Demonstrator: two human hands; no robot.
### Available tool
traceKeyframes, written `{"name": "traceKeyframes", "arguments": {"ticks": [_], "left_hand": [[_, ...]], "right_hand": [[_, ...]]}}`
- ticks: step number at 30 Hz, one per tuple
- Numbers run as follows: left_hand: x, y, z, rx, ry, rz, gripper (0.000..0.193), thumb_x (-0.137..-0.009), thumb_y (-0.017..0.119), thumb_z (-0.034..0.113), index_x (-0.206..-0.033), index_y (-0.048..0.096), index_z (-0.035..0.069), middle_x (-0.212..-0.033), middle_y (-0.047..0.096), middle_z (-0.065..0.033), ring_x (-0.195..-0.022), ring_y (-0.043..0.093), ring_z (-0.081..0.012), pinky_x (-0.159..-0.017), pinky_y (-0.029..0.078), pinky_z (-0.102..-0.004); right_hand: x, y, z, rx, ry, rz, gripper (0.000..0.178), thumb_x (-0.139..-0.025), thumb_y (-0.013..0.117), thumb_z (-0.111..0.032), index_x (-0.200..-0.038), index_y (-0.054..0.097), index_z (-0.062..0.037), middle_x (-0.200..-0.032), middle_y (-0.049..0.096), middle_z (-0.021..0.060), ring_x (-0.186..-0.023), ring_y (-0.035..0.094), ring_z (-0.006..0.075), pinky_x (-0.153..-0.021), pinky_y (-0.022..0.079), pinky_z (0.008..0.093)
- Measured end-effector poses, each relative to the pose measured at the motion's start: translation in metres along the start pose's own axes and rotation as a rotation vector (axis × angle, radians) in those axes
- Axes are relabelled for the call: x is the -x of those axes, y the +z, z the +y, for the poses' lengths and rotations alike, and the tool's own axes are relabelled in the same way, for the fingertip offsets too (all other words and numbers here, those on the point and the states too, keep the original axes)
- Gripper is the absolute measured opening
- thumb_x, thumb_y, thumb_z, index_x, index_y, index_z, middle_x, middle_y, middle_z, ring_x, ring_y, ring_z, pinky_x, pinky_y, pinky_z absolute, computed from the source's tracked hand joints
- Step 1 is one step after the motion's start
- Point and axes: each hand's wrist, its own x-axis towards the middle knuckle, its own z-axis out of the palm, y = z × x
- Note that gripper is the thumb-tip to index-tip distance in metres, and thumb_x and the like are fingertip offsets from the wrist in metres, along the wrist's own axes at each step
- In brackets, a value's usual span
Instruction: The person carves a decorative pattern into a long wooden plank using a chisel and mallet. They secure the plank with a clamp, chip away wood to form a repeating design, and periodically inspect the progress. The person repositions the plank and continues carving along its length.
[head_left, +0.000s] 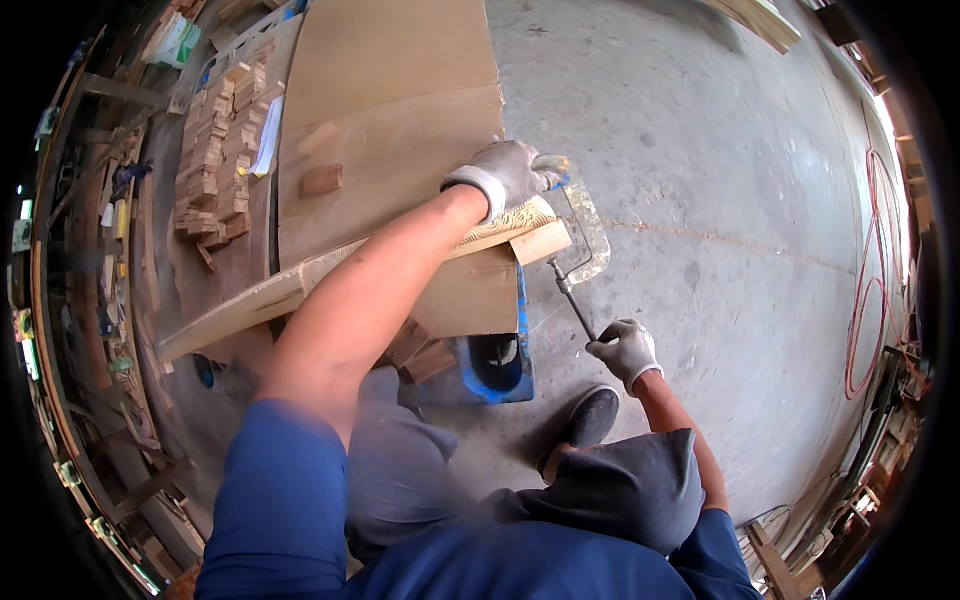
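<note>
A worn metal C-clamp stands at the end of a long pale wooden board, its screw pointing back toward me. My left hand, in a whitish work glove, is closed around the clamp's far end, beside the board's end. The fingertips are partly hidden. Between the board and the screw sits a small light wood block. With a gloved pinch, my right hand grips the near end of the clamp's screw. A gap shows between the screw's tip and the block.
A brown sheet covers the work surface, with one small wood block on it. Stacked wood pieces lie to the left. A blue-edged support stands below. A red hose hangs at the right.
</note>
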Motion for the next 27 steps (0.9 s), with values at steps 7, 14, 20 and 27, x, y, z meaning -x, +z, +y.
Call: {"name": "traceKeyframes", "arguments": {"ticks": [7,14,20,27], "left_hand": [[0.002,-0.013,0.067,0.331,0.221,-0.087,0.063,-0.097,0.063,0.054,-0.129,0.063,0.001,-0.124,0.069,-0.0235,-0.115,0.067,-0.0359,-0.1,0.051,-0.0449],[0.048,-0.031,0.004,0.03,0.114,-0.074,0.107,-0.08,0.078,0.061,-0.156,0.033,-0.001,-0.154,0.041,-0.0307,-0.148,0.036,-0.0423,-0.123,0.03,-0.0476],[0.128,-0.003,-0.075,-0.291,0.037,-0.023,0.117,-0.074,0.086,0.049,-0.16,0.022,0.001,-0.158,0.036,-0.0287,-0.15,0.031,-0.0443,-0.124,0.029,-0.0481],[0.134,0.013,-0.074,-0.245,0.066,0.057,0.105,-0.073,0.084,0.027,-0.158,0.027,0.001,-0.145,0.047,-0.0255,-0.137,0.044,-0.0426,-0.117,0.038,-0.0488]], "right_hand": [[-0.008,0.014,0.024,-0.048,0.06,0.34,0.045,-0.07,0.091,-0.041,-0.072,0.07,-0.0014,-0.099,0.066,0.0168,-0.098,0.061,0.0328,-0.088,0.05,0.0428],[-0.024,-0.005,0.058,-0.087,0.313,0.299,0.042,-0.075,0.085,-0.042,-0.085,0.077,-0.0012,-0.096,0.072,0.0237,-0.089,0.071,0.0358,-0.08,0.055,0.0437],[-0.026,-0.01,0.024,0.265,0.0,0.561,0.051,-0.077,0.084,-0.037,-0.115,0.073,-0.0033,-0.118,0.07,0.0234,-0.111,0.067,0.0364,-0.099,0.051,0.0454],[-0.053,-0.02,-0.058,-0.745,-0.105,0.098,0.072,-0.085,0.084,-0.028,-0.143,0.053,0.003,-0.127,0.068,0.0191,-0.107,0.069,0.024,-0.086,0.056,0.0333]]}}
